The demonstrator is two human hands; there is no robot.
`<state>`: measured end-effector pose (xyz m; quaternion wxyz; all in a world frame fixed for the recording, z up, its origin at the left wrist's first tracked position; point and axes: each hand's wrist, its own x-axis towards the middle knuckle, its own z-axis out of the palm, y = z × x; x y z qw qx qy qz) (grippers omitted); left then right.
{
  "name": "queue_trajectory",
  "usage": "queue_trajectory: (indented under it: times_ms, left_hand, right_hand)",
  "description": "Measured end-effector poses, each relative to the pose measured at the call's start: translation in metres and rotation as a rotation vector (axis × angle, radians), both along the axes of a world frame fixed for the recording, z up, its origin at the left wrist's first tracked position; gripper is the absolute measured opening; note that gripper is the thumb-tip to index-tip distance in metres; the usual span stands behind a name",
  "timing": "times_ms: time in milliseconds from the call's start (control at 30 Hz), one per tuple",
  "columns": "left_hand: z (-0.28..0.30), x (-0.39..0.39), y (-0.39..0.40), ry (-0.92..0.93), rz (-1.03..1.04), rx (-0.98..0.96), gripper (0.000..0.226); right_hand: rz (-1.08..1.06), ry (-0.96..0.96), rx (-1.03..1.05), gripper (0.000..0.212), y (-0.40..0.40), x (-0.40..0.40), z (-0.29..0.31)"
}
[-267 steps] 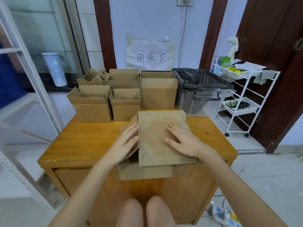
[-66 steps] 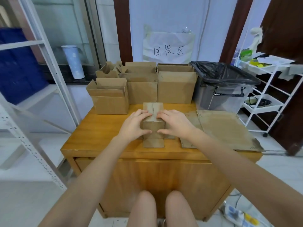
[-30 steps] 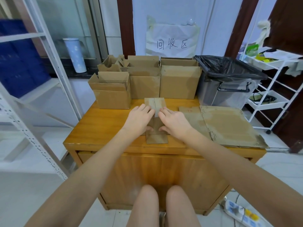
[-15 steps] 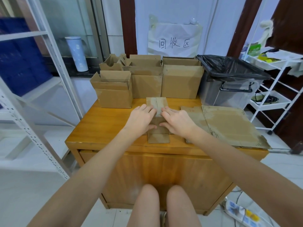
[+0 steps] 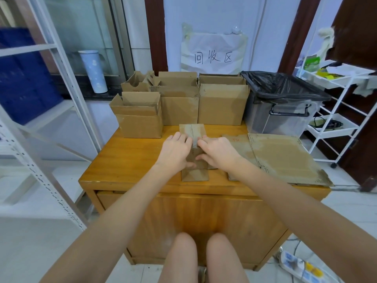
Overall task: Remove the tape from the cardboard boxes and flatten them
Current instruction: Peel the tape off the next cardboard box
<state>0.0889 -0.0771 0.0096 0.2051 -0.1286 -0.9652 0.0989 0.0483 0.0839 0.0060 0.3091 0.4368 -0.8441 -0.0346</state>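
Resting on a glossy honey-coloured wooden tabletop (image 5: pixel 130 162), mid-way along its near edge: one small corrugated cardboard box (image 5: pixel 193 152), brown, matt, its end flaps folded out flat toward the far and near edges, a strip of pale tape (image 5: pixel 194 139) running along its top seam.

Left hand (image 5: pixel 176 153) — fingers curled over the box's left side, thumb against the near face, gripping it. Right hand (image 5: pixel 217 153) — fingers bent onto the top seam at the tape, thumb low on the near face; whether the fingertips pinch the tape itself cannot be told.

Flattened cardboard sheet (image 5: pixel 281 158) — large, creased, scuffed pale in patches, lying at the right edge with its near right corner overhanging the tabletop.

Along the far edge, a row of open rectangular cardboard boxes (image 5: pixel 222 107), flaps up, some torn.

At the far right corner, a translucent plastic bin (image 5: pixel 279 117) lined with a crinkled black bag, black handle on its front.

On the wall behind, a wrinkled white paper sign (image 5: pixel 213 52) with handwritten characters.

At the right, a white wire trolley (image 5: pixel 336 111).
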Motion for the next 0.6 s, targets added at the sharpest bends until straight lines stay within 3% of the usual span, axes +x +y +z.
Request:
queue_trajectory:
  times_ms: [233, 433, 600]
  left_hand:
    - [0.004, -0.001, 0.0, 0.005, -0.014, -0.005, 0.061]
    - [0.011, -0.001, -0.001, -0.003, -0.031, -0.056, 0.055]
    - [0.014, -0.004, -0.004, -0.015, -0.05, -0.068, 0.054]
  right_hand:
    - [-0.004, -0.105, -0.029, 0.036, 0.005, -0.01, -0.001]
    - [-0.181, -0.146, 0.135, 0.068, 0.007, -0.004, 0.007]
    - [-0.204, -0.193, 0.071, 0.059, 0.003, -0.002, 0.002]
